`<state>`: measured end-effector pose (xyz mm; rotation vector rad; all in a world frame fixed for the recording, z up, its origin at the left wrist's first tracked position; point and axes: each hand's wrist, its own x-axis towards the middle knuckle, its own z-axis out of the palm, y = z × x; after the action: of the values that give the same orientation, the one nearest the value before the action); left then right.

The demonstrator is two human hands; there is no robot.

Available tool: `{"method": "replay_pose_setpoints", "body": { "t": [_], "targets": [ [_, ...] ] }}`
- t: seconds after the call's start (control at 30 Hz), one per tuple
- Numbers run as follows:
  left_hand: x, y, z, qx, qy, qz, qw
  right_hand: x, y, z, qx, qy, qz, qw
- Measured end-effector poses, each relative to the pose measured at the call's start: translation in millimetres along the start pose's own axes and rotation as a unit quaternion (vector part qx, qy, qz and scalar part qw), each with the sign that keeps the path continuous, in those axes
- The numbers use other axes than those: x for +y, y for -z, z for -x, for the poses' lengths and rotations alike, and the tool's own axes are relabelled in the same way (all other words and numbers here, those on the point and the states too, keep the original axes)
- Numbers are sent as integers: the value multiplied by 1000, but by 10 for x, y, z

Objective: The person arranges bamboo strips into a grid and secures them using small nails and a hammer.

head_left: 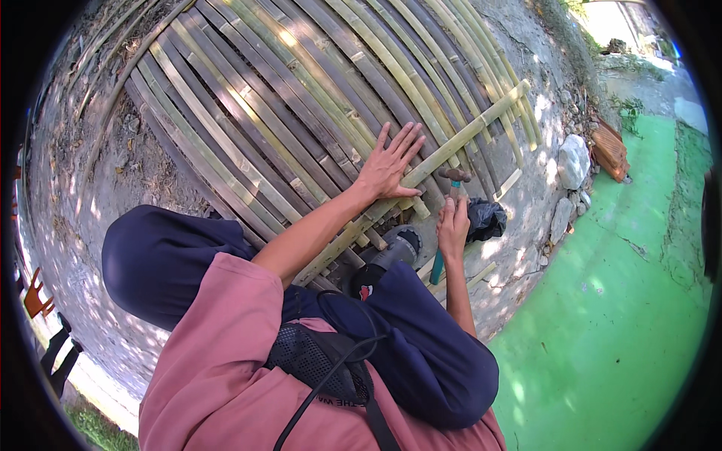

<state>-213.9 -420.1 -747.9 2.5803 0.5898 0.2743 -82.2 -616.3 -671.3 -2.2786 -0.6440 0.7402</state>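
My left hand (389,164) lies flat with fingers spread on a panel of long bamboo slats (286,98), pressing next to a bamboo crosspiece (459,139) that runs diagonally over the slats. My right hand (453,225) grips the teal handle of a hammer (454,177), whose rusty head is up near the crosspiece. My knees in dark blue trousers and one black shoe (395,252) are just below the hands.
A black plastic bag (487,218) lies right of the hammer. Pale stones (573,159) and stacked red tiles (611,150) sit at the right edge of the dirt. A green painted floor (617,301) spreads to the right.
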Motion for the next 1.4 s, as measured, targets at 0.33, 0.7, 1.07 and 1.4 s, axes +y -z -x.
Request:
{"method": "replay_pose_setpoints", "body": {
  "t": [0.33,0.7,1.07,1.4],
  "targets": [
    [16,53,25,-35,17,-14,999,35,-260,266,57,117,158,979],
    [-5,17,33,-26,7,-11,1000,101,-203,160,-3,134,211,968],
    [26,13,-9,-17,0,-17,1000,-1,-208,232,98,191,90,973],
    [44,7,-15,3,-9,-6,1000,16,-334,219,97,157,99,978]
  ]
}}
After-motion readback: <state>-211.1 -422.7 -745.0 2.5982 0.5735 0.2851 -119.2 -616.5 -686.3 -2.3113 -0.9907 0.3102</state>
